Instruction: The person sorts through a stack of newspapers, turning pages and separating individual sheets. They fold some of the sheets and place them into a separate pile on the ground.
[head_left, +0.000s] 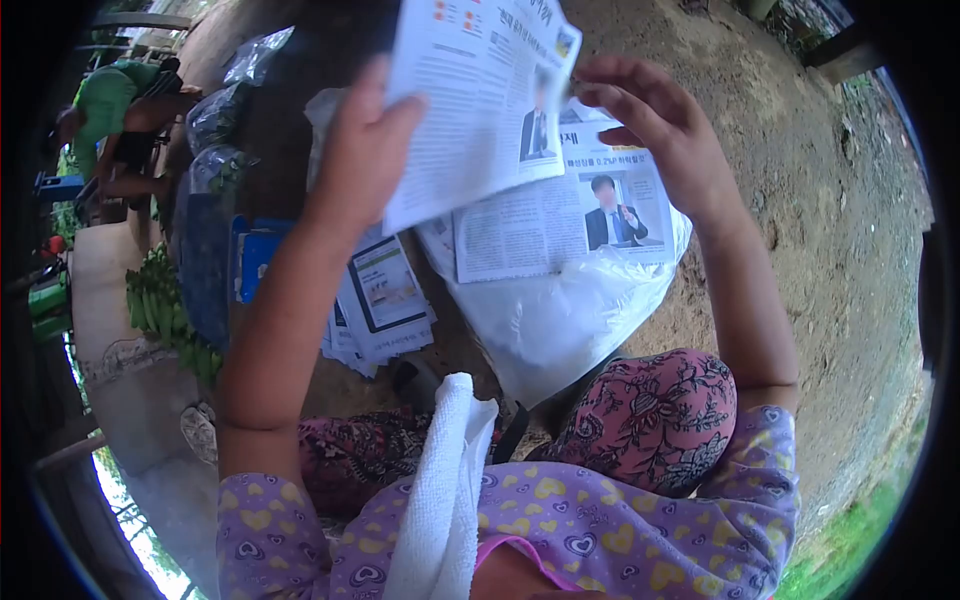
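My left hand (370, 150) grips the left edge of a folded newspaper sheet (460, 120), thumb on the printed face, and holds it raised and tilted. Right of that sheet is my right hand (655, 125), its fingers apart and curved, with nothing visible in them. Below both hands, more newspaper (520, 235) lies on a white plastic bag (560, 320); a photo of a person in a suit shows on it. A stack of printed sheets (385, 290) rests on the ground beside the bag, under my left forearm.
A blue crate (255, 260) and clear plastic bags (215, 170) stand at the left, near green leafy produce (160, 300). A person in green (105, 100) bends at the upper left. A white towel (440, 490) hangs over my chest.
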